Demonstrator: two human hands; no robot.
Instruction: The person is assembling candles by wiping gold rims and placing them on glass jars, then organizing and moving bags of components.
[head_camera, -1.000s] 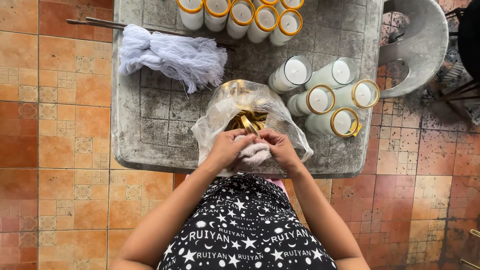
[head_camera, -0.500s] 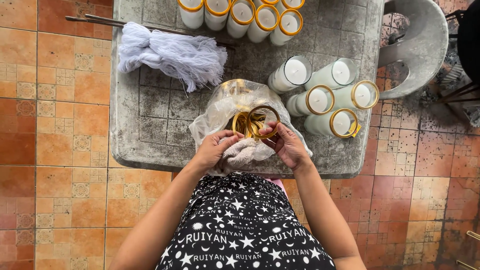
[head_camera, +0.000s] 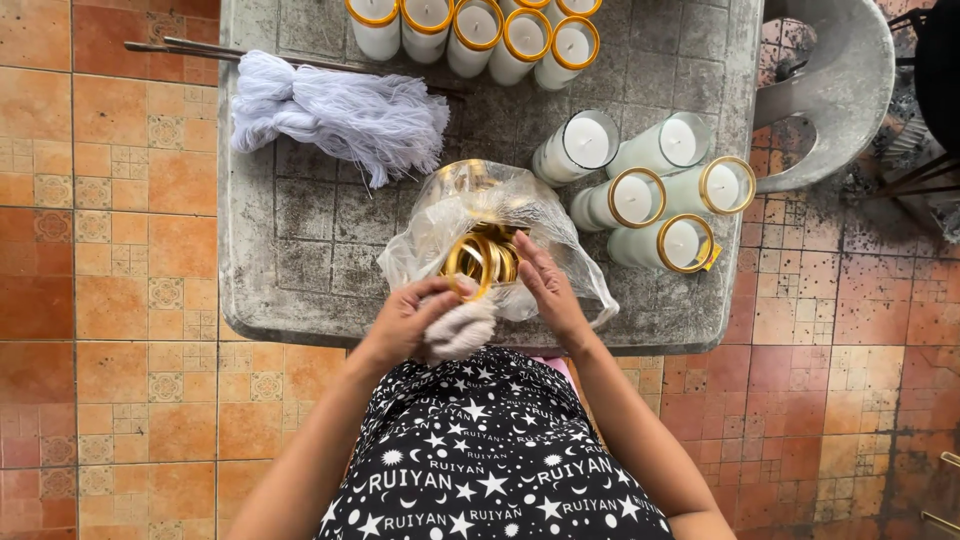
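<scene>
A clear plastic bag (head_camera: 455, 215) lies at the near edge of a grey stone table (head_camera: 300, 250). Inside it sit several gold rings (head_camera: 482, 258). My left hand (head_camera: 405, 320) holds a white candle glass (head_camera: 460, 330) on its side and pinches a gold ring at the glass's mouth. My right hand (head_camera: 545, 290) rests against the rings and the bag's opening, fingers pressed on them.
Several white candles in glasses lie on their sides to the right, some with gold rims (head_camera: 660, 195). A row of upright gold-rimmed candles (head_camera: 475, 30) stands at the far edge. A bundle of white string (head_camera: 340, 115) lies left. A grey basin (head_camera: 840, 80) sits far right.
My hands have drawn the gold rings up out of the bag's opening, and the left hand has brought the candle glass against one ring.
</scene>
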